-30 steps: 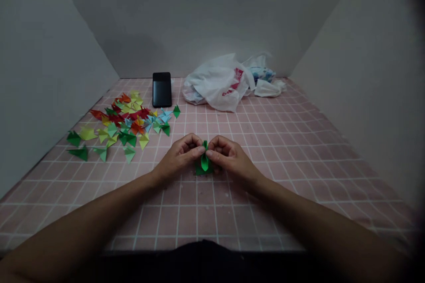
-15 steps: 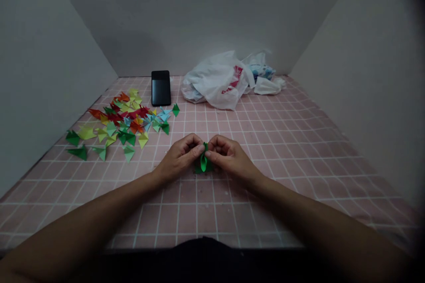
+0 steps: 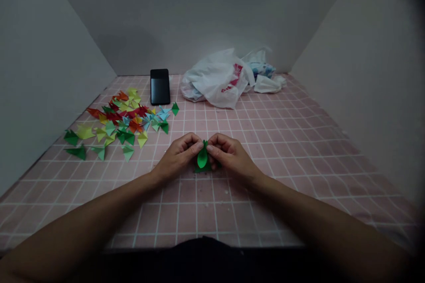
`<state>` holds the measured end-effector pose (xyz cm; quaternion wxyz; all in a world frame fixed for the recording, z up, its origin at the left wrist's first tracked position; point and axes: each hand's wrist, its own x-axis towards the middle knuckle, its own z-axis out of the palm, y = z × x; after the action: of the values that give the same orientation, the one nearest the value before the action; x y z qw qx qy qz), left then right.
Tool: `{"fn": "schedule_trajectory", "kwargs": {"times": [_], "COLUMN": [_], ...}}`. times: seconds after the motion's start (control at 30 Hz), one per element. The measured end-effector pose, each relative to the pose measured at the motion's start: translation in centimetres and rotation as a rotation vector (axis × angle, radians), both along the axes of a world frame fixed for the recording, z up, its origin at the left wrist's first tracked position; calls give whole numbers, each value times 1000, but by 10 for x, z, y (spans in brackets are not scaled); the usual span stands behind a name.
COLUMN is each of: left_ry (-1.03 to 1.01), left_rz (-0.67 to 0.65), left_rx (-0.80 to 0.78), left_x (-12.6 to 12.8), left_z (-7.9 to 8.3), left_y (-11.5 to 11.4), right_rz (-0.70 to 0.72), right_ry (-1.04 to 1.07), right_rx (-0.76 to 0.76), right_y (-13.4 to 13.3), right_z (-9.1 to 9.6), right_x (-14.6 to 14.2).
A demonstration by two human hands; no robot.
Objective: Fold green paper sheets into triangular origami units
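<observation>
Green paper [image 3: 202,159] sits pinched between left hand [image 3: 179,155] and right hand [image 3: 230,155] fingertips, keeping its folds together.

Left hand [image 3: 178,156] and right hand [image 3: 229,156] meeting at center, fingers curled, forearms angled inward

The pink grid-lined table [image 3: 282,150] carries folded paper triangles [image 3: 122,124] left of the fingers [image 3: 196,145], with a black phone [image 3: 160,87] and white plastic bags [image 3: 215,80] beyond them.
</observation>
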<state>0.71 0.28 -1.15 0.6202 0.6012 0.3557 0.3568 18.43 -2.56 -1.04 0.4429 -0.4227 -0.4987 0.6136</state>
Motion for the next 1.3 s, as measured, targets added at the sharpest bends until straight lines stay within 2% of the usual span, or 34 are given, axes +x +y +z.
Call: {"fn": "schedule_trajectory", "kwargs": {"times": [0.83,1.3], "left_ry": [4,19], "left_rz": [-16,-1], "left_rx": [52,15], "left_x": [0,0], "left_z": [1,1], "left_y": [0,-2], "right_rz": [-8,-10], "right_ry": [13,14], "right_rx": [-12,14], "right_y": [2,2], "right_z": [0,1], "right_x": [1,1]}}
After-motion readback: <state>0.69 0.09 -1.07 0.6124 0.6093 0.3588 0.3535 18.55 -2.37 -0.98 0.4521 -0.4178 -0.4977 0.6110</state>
